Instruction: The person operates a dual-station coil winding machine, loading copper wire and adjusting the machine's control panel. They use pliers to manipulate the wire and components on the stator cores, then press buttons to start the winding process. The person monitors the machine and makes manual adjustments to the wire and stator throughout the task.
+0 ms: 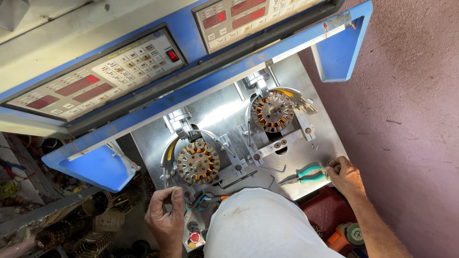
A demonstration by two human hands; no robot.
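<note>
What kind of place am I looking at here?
Likely a motor-winding workshop: two round copper-wound stators sit on a steel winding machine with red-digit counter panels, and teal-handled pliers lie beside the right hand.

Bare plate [217, 114] btwn stators [198, 162], pliers [306, 175] alongside.

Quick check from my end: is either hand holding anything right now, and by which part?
The right hand closes on the teal handle ends of the pliers, which lie on the metal plate. The left hand is curled at the plate's edge; whether it holds anything cannot be told.
</note>
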